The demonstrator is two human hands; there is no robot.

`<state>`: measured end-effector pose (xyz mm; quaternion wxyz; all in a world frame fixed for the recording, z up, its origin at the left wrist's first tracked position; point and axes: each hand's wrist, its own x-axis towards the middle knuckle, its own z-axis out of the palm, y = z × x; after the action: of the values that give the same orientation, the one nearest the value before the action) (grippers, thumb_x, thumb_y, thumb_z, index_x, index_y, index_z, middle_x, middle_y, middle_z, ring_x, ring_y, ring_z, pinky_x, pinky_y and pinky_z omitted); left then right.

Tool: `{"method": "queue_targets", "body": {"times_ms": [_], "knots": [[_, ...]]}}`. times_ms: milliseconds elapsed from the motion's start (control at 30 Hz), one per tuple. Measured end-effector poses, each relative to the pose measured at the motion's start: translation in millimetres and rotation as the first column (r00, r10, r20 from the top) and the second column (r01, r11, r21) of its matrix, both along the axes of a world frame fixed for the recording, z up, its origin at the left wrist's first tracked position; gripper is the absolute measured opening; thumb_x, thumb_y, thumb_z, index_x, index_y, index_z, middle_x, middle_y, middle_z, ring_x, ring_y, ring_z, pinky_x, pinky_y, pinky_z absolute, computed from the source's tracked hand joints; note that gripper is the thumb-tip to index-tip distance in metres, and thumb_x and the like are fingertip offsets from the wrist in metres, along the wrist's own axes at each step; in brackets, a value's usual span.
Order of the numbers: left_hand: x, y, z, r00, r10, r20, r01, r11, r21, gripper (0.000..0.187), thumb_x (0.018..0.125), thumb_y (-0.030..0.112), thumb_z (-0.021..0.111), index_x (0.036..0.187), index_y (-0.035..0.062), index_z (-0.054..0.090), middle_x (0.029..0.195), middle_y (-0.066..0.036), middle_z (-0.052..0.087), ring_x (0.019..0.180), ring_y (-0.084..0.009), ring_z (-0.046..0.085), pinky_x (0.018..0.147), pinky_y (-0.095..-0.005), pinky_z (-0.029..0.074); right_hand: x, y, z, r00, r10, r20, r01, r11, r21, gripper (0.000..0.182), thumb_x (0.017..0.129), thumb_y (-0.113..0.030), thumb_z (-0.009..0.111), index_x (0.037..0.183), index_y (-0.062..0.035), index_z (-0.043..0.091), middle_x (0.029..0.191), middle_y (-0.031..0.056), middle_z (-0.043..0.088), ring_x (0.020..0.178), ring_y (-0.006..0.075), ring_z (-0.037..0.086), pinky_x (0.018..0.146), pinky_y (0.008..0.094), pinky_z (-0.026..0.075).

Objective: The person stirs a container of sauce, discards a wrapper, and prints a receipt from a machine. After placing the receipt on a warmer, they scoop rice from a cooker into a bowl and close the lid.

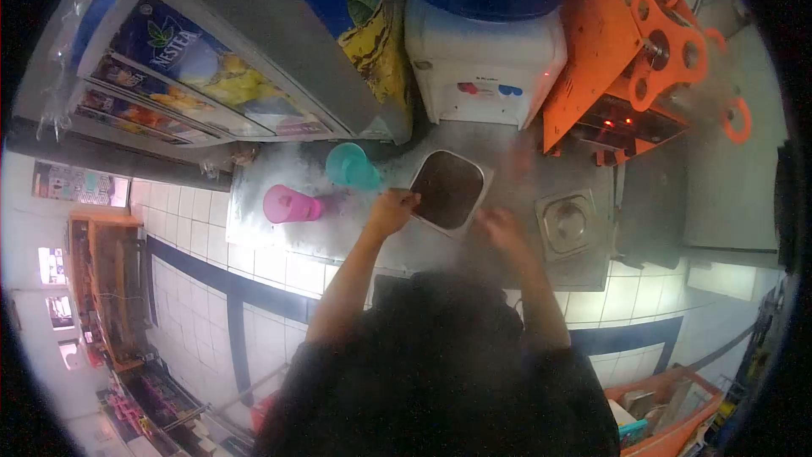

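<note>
Square tray (448, 189) is sitting just right of my left hand (391, 210), which is pinching its rim while my blurred right hand (501, 227), grip unclear, is hovering near; I'm risking tipping it toward the teal cup (351, 167).

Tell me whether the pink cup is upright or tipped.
Tipped: the pink cup lies on its side on the counter, mouth facing left.

On the counter (271, 228), two cups (292, 204) (351, 166) lie left of the open container (448, 189); a lidded container (567, 222) sits right. My left hand (391, 210) touches the open container's rim; my right hand (499, 227) is between both containers.
</note>
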<state>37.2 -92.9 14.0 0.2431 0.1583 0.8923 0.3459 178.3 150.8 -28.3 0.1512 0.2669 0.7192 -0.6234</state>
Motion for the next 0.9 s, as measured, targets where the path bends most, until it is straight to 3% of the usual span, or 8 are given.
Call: {"method": "queue_targets", "body": {"times_ms": [67, 200, 267, 367, 500, 700, 767, 900], "knots": [[-1, -6, -16, 0.975, -0.218, -0.051, 0.218, 0.976, 0.006, 0.031, 0.09, 0.035, 0.06, 0.093, 0.0079, 0.073, 0.083, -0.017, 0.069, 0.081, -0.0354, 0.067, 0.073, -0.0431, 0.05, -22, 16, 34, 0.972, -0.213, -0.096, 0.213, 0.977, -0.012, 0.039, 0.095, -0.037, 0.058, 0.107, -0.0009, 0.065, 0.086, 0.0049, 0.067, 0.074, 0.014, 0.062, 0.066, 0.0295, 0.05], [-3, 2, 1, 1.0, 0.014, 0.021, -0.014, 1.0, -0.025, 0.033, 0.09, 0.037, 0.058, 0.094, 0.0085, 0.073, 0.085, -0.017, 0.069, 0.083, -0.0366, 0.066, 0.074, -0.0438, 0.05, -60, 43, 20, 0.955, -0.207, -0.214, 0.209, 0.978, -0.017, 0.033, 0.095, -0.037, 0.058, 0.106, -0.0065, 0.064, 0.084, -0.0002, 0.065, 0.073, 0.009, 0.056, 0.059, 0.0244, 0.042], [-1, 4, 15, 0.977, -0.214, 0.02, 0.215, 0.975, -0.063, 0.034, 0.091, 0.039, 0.057, 0.095, 0.0088, 0.072, 0.087, -0.018, 0.069, 0.084, -0.0377, 0.065, 0.074, -0.0446, 0.05, -69, 48, 13, 0.965, -0.132, -0.225, 0.149, 0.987, 0.061, 0.035, 0.093, -0.032, 0.062, 0.108, -0.0005, 0.066, 0.085, 0.0056, 0.065, 0.072, 0.013, 0.06, 0.06, 0.0291, 0.048], [-4, 1, -4, 0.994, -0.078, -0.083, 0.074, 0.996, -0.041, 0.032, 0.09, 0.037, 0.059, 0.094, 0.0085, 0.072, 0.088, -0.02, 0.068, 0.085, -0.0373, 0.065, 0.075, -0.0452, 0.05, -72, 48, 3, 0.97, -0.098, -0.224, 0.134, 0.98, 0.15, 0.032, 0.092, -0.028, 0.064, 0.106, 0.0007, 0.066, 0.084, 0.0063, 0.065, 0.071, 0.0133, 0.059, 0.06, 0.0289, 0.048], [-4, -1, -10, 0.979, -0.195, -0.059, 0.196, 0.98, 0.017, 0.031, 0.09, 0.036, 0.06, 0.094, 0.0077, 0.072, 0.088, -0.02, 0.068, 0.085, -0.037, 0.065, 0.075, -0.0447, 0.05, -68, 54, -14, 0.974, -0.073, -0.216, 0.098, 0.99, 0.106, 0.029, 0.091, -0.024, 0.064, 0.104, 0.0015, 0.066, 0.083, 0.0065, 0.065, 0.069, 0.0136, 0.057, 0.061, 0.0286, 0.047], [-2, 3, -1, 0.999, -0.036, 0.012, 0.035, 0.998, 0.047, 0.032, 0.09, 0.036, 0.06, 0.094, 0.0071, 0.072, 0.09, -0.019, 0.069, 0.086, -0.0363, 0.066, 0.075, -0.0425, 0.051, -40, 54, -24, 0.971, -0.091, -0.219, 0.107, 0.992, 0.062, 0.023, 0.088, -0.021, 0.065, 0.095, 0.0011, 0.066, 0.08, 0.0055, 0.064, 0.068, 0.0123, 0.056, 0.061, 0.0278, 0.045], [2, 2, -3, 0.984, -0.142, -0.105, 0.148, 0.987, 0.056, 0.032, 0.09, 0.036, 0.061, 0.093, 0.0067, 0.072, 0.087, -0.019, 0.069, 0.083, -0.0361, 0.066, 0.074, -0.0422, 0.051, -25, 48, -18, 0.978, -0.165, -0.127, 0.164, 0.986, -0.02, 0.021, 0.088, -0.022, 0.065, 0.089, -0.0006, 0.065, 0.078, 0.0049, 0.063, 0.069, 0.0117, 0.056, 0.062, 0.0282, 0.044], [-6, 10, 4, 0.998, 0.025, 0.065, -0.031, 0.995, 0.096, 0.031, 0.089, 0.036, 0.062, 0.094, 0.0077, 0.073, 0.087, -0.017, 0.069, 0.083, -0.0337, 0.067, 0.075, -0.0409, 0.051, 0, 33, 18, 0.995, -0.032, -0.093, 0.042, 0.993, 0.108, 0.022, 0.09, -0.024, 0.064, 0.086, -0.0023, 0.065, 0.073, 0.0041, 0.062, 0.067, 0.0118, 0.056, 0.062, 0.0281, 0.044]]}}
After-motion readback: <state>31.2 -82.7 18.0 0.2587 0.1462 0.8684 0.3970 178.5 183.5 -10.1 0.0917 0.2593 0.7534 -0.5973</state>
